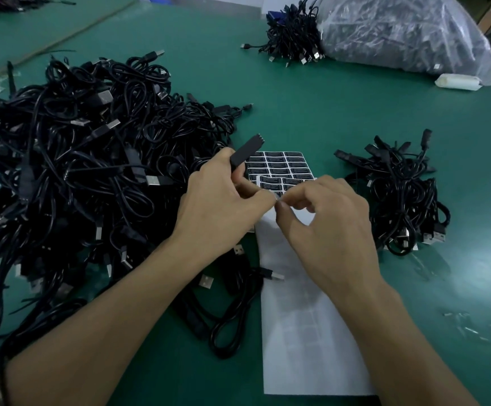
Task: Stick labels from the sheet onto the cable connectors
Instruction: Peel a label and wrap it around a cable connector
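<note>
At the middle of the green mat [326,112], just my side of the sheet [282,165], I see both hands meeting fingertip to fingertip. The left hand [221,200] is curled round a black connector [245,152], which sticks up and away from its knuckles with the blunt end tilted toward the far side; its thumb and forefinger reach right to touch the other hand. The right hand [326,221] is closed to a fine pinch, thumb against forefinger, the other fingers loosely bent, and the pinch sits on the near edge of the sheet where it curls up. Whether a peeled label is between those fingertips I cannot tell, as it is too small. The sheet carries rows of black labels [279,159], and its white backing runs toward me under the right wrist. One loose cable [232,303] lies beside the left forearm, a plug resting on that backing. To the left is a big pile [77,171] of black cables, touching the left hand's side; to the right, well apart, a smaller pile [399,200]. Far off on the mat lies a clear bag [399,33] stuffed with cables, a bundle [294,39] spilling from its mouth, and a white roll [458,82] just beside it. A dark band [1,376] circles the left forearm.
</note>
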